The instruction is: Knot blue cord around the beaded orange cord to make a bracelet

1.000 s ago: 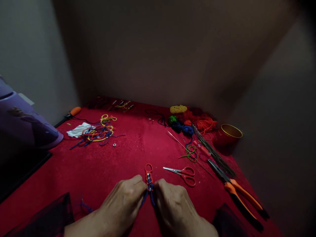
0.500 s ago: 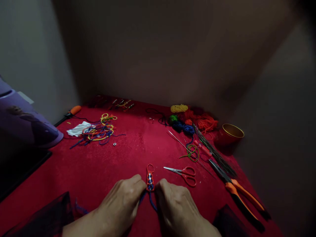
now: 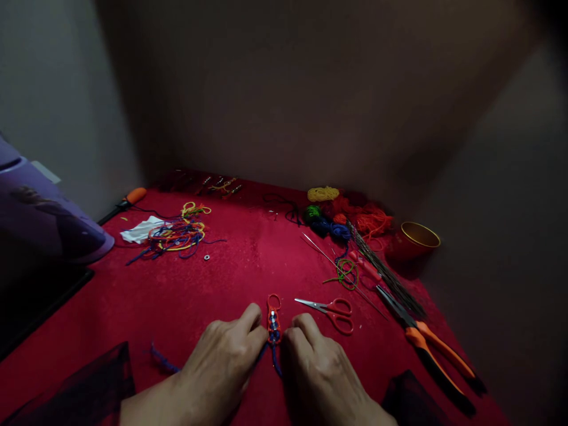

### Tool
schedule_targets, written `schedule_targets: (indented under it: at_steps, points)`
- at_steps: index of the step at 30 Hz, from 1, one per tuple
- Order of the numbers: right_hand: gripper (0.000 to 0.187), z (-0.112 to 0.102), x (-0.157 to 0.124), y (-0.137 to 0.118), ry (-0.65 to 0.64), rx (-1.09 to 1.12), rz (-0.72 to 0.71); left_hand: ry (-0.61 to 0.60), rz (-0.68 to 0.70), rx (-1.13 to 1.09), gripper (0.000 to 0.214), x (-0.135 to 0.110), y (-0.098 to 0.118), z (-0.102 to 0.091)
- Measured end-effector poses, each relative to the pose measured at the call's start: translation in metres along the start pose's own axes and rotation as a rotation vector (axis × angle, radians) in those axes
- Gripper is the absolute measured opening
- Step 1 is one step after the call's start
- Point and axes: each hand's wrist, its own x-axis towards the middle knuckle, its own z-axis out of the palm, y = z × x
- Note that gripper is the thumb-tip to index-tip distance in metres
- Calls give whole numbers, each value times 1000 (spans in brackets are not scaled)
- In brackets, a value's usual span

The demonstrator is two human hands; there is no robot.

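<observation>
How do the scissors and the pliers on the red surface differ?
The scissors look much smaller than the pliers. The scissors have red looped handles, whereas the pliers have long orange-and-black handles without loops. The scissors lie nearer the right hand, and the pliers farther to its right. Both rest on the red surface, and neither is held.

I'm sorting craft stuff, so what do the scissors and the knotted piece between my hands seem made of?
Scissors: bright, reflective blades, probably steel; smooth red handles, likely plastic. Knotted piece: matte orange and blue cord, judging by its knotted strands, with shiny silvery beads, perhaps metal or coated plastic.
</observation>
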Motion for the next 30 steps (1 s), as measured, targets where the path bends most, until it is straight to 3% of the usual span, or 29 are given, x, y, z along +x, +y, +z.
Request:
schedule_targets:
  at_steps: [2,5,10,14,20,25,30]
  points:
    - [33,-1,1,0,19,-47,-12,30,34,23,39,0,0,1]
    - [30,1,2,2,151,-124,-109,56,97,88,40,0,3,2]
    - [26,5,4,6,295,-137,-195,-8,150,148,47,-1,9,0]
    - [28,-2,5,3,277,-111,-159,-30,122,44,44,-3,11,4]
    - [21,-3,-1,-7,196,-85,-147,99,55,-152,46,-7,2,10]
    - [26,7,-6,-7,79,-74,-136,50,45,-210,32,-4,1,3]
    - [25,14,-6,-5,186,-97,-165,90,86,-107,35,0,4,8]
